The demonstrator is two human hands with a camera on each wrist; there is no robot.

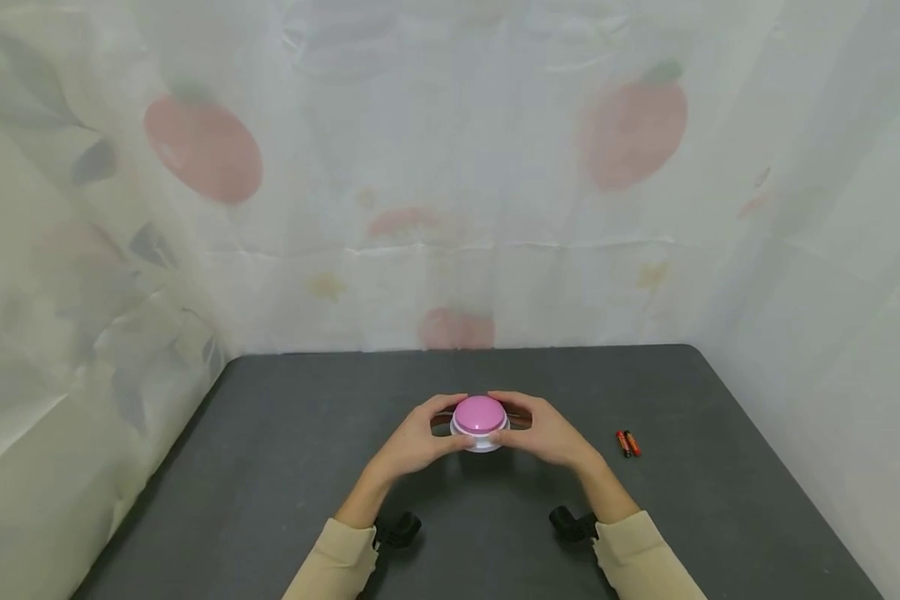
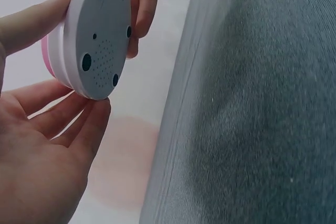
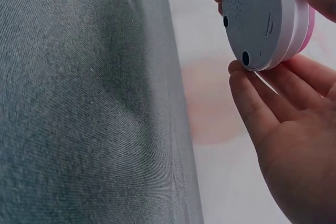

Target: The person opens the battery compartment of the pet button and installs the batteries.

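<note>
While both hands meet over the middle of the dark grey table [image 1: 285,467], they hold between them a round push button [image 1: 479,421] with a pink dome on a white base, lifted clear of the tabletop. From the head view the left hand [image 1: 414,440] wraps the button's left side with fingers curled over the far edge and thumb at the near edge, and the right hand [image 1: 547,432] mirrors it on the right side, so each hand is closed around its half of the rim. Seen from the left wrist, the button [image 2: 92,38] shows its grey underside with small dark feet and a patch of speaker holes, the left hand [image 2: 39,156] cupping it from below with fingertips [image 2: 97,111] touching the lower rim. Seen from the right wrist, the same underside of the button [image 3: 262,14] faces the camera, and the right hand [image 3: 291,140] supports the rim with its fingertips [image 3: 239,77] against the lower edge. Two small orange and black batteries [image 1: 628,443] lie side by side on the table, near the right hand but apart from it. Behind the table hangs a pale curtain [image 1: 450,167] printed with red fruit and leaves
</note>
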